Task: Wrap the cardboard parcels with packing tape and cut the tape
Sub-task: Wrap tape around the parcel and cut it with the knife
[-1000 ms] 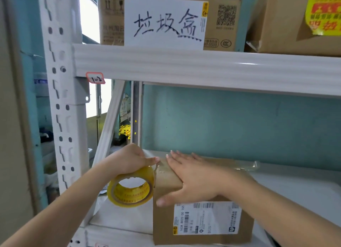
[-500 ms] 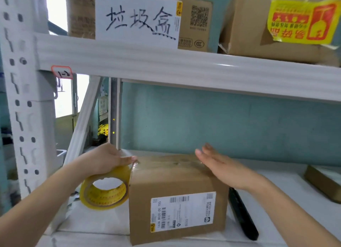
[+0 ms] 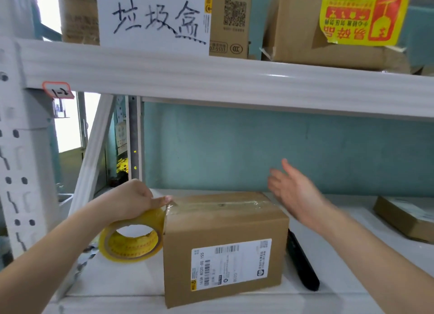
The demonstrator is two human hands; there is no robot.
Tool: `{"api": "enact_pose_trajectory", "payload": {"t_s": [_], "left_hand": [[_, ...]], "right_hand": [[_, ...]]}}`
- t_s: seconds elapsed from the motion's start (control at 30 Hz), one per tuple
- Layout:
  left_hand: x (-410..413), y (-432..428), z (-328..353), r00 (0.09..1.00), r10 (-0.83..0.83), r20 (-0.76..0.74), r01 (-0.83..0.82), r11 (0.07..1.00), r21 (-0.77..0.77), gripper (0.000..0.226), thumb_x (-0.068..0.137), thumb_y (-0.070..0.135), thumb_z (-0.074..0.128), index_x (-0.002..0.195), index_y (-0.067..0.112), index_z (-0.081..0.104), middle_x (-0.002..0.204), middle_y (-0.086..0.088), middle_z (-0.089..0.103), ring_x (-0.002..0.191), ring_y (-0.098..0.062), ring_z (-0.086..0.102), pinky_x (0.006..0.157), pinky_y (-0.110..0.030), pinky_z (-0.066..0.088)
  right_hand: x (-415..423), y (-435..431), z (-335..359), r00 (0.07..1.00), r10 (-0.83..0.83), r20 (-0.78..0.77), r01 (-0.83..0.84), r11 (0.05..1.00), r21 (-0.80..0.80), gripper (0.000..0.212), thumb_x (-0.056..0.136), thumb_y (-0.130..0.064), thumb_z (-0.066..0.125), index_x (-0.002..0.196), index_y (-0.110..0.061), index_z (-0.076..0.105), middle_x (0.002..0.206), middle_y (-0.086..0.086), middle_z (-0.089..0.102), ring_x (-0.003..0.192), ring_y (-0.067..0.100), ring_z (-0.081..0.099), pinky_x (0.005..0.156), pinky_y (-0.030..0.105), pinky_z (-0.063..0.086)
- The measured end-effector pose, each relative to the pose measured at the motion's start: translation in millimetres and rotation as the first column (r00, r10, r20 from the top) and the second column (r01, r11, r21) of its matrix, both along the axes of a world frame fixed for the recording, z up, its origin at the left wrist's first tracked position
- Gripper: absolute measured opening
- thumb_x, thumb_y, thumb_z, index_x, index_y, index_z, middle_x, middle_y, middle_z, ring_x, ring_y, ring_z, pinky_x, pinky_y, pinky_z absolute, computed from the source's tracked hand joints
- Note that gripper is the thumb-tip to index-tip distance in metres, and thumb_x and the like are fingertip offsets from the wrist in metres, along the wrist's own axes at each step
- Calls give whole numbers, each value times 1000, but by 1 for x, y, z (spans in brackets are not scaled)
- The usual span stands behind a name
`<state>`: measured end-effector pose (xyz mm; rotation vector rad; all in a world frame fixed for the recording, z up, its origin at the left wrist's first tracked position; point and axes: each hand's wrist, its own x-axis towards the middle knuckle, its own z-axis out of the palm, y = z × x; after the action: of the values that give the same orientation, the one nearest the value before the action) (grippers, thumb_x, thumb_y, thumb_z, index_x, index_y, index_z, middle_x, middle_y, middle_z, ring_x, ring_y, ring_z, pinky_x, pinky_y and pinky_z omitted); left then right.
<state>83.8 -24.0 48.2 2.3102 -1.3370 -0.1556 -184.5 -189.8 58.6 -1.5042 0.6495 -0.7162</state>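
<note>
Head view: at the front edge of the shelf (image 3: 117, 278), the left hand (image 3: 130, 201) curls round the tape roll (image 3: 131, 239), pinning tape to the top left edge of the parcel (image 3: 223, 231), seemingly for tension. The right hand (image 3: 298, 196) hovers above its right side, fingers straight.

— What reads along the top?
— At upper middle, a white sheet (image 3: 152, 20) carries three handwritten characters: 垃圾盒. The carton (image 3: 231, 31) behind it shows a QR code, a CCC mark and partly covered digits, 07-5553.
— And the yellow sticker (image 3: 362, 15) at upper right?
— Red print, upside down: 易碎品 beside a goblet sign.
— The rack?
— A red-edged tag (image 3: 57, 91) at left says 1-2.
— The parcel (image 3: 225, 219)?
— Its shipping label (image 3: 231, 264) reads sideways, roughly 163A 8020-00 155, plus barcodes. The red print inside the tape roll (image 3: 131, 242) is illegible.
</note>
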Motion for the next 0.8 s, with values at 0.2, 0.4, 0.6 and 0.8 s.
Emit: {"api": "enact_pose_trajectory", "payload": {"t_s": [0.2, 0.4, 0.6, 0.8], "left_hand": [[4, -4, -2, 1000, 9, -23, -9, 1000, -17, 57, 78, 63, 59, 50, 17, 37, 49, 1, 31, 42, -13, 32, 48, -22, 28], [-4, -1, 0, 999, -37, -22, 36, 999, -21, 59, 80, 62, 57, 48, 17, 36, 48, 0, 34, 40, -14, 35, 46, -24, 30], [-10, -1, 5, 993, -88, -76, 89, 996, 7, 56, 85, 57, 54, 52, 12, 48, 50, -2, 46, 40, -14, 43, 47, -21, 37], [14, 40, 4, 705, -395, -589, 369, 914, -172, 45, 73, 55, 70, 79, 10, 76, 74, -11, 72, 56, -18, 65, 57, -25, 54]], "right_hand": [[48, 36, 15, 638, -173, -750, -589, 517, -621, 78, 85, -71, 20, 149, -28, 12, 159, -1, 2, 145, 11, -1, 113, 25, -3], [56, 62, 19, 479, -164, -862, -717, 494, -492, 110, 60, -88, 17, 149, -27, -5, 158, 0, -13, 145, 12, -11, 117, 34, -4], [80, 80, 0, 558, -175, -811, -756, 298, -583, 118, 64, -80, 55, 149, -23, -4, 159, -9, -4, 145, 10, 0, 117, 31, 5], [73, 60, 1, 626, -157, -764, -692, 340, -637, 102, 55, -72, 70, 135, -63, 6, 128, -9, 34, 120, 15, 32, 99, 35, 36]]}}
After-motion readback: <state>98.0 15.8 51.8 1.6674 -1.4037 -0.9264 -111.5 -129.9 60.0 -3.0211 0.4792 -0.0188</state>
